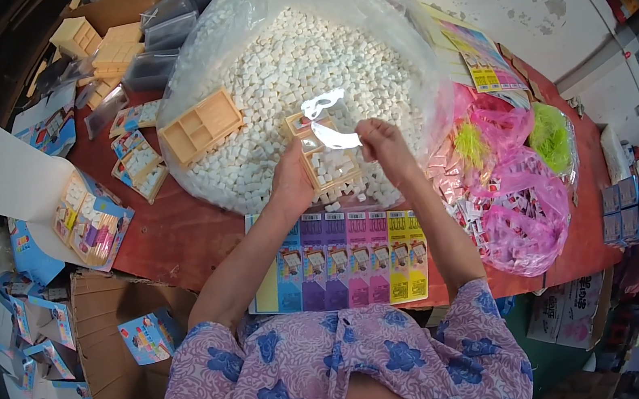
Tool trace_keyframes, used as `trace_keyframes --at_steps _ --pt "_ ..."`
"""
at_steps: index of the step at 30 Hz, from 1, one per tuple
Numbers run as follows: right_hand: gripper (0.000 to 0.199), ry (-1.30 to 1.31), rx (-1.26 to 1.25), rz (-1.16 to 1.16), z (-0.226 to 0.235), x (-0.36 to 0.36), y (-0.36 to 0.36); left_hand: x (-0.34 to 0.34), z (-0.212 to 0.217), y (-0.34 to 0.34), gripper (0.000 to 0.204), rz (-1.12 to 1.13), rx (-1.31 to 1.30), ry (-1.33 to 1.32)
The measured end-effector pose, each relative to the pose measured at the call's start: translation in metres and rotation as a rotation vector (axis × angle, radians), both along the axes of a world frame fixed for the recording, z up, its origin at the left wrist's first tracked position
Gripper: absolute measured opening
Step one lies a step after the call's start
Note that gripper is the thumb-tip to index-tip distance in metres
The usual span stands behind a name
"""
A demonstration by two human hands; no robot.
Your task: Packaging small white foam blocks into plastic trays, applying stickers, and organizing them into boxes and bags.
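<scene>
My left hand (290, 181) is wrapped round the side of a small beige compartment tray (328, 186), holding it over a heap of small white cubes (299, 55). Several white cubes lie in the tray's near compartment. Pinched in my right hand (383, 146) is a thin, shiny piece (337, 136), bright with white glare, that reaches over the tray; whether it is clear plastic or white cannot be told. Another beige compartment tray (203, 126) rests on the left of the heap. A big clear plastic bag (182, 64) surrounds the cubes.
Printed coloured card sheets (339, 278) lie at the red table's (170, 241) front edge. Pink bags (532, 231) and green shredded filler (548, 139) sit right. Printed boxes (93, 219), clear plastic cases (172, 32) and beige trays (117, 52) crowd the left. A cardboard carton (100, 320) stands front left.
</scene>
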State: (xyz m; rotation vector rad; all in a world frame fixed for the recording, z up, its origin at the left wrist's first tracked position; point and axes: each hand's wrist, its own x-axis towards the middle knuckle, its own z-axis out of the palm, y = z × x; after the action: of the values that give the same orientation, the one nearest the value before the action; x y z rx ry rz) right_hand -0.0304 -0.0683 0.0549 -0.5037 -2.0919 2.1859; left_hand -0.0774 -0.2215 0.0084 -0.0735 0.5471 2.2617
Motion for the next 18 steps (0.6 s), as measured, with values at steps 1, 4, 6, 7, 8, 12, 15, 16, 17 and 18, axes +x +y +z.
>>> trace_keyframes --at_steps 1,4,6,7,8,12,15,16,17,18 --pt "0.02 -0.001 0.074 0.012 -0.008 0.001 -0.004 0.002 0.004 0.002 0.042 -0.014 0.051 -0.017" --pt "0.023 0.059 0.195 -0.037 -0.019 0.001 -0.016 0.005 0.007 0.003 0.044 0.006 0.032 0.042" --pt "0.027 0.135 0.302 -0.066 -0.025 0.003 -0.018 0.009 0.008 0.002 0.042 0.035 -0.019 0.082" --pt "0.027 0.131 0.299 -0.067 -0.028 0.004 -0.02 0.011 0.008 0.002 0.04 0.063 -0.066 0.126" --pt "0.028 0.099 0.449 -0.087 -0.031 0.006 -0.021 0.014 0.01 0.003 0.04 0.061 -0.069 0.122" --pt "0.032 0.088 0.715 -0.094 -0.026 0.012 -0.03 0.021 0.015 0.001 0.031 0.125 -0.213 0.247" --pt "0.032 0.121 0.547 -0.065 -0.03 0.017 -0.035 0.025 0.019 0.001 0.028 0.125 -0.213 0.245" --pt "0.032 0.123 0.545 -0.066 -0.03 0.018 -0.035 0.026 0.02 0.002 0.027 0.14 -0.202 0.228" --pt "0.033 0.09 0.525 -0.051 -0.031 0.022 -0.035 0.026 0.018 0.003 0.027 0.139 -0.206 0.226" --pt "0.033 0.053 0.503 -0.037 -0.032 0.024 -0.035 0.025 0.013 0.004 0.025 0.141 -0.233 0.223"
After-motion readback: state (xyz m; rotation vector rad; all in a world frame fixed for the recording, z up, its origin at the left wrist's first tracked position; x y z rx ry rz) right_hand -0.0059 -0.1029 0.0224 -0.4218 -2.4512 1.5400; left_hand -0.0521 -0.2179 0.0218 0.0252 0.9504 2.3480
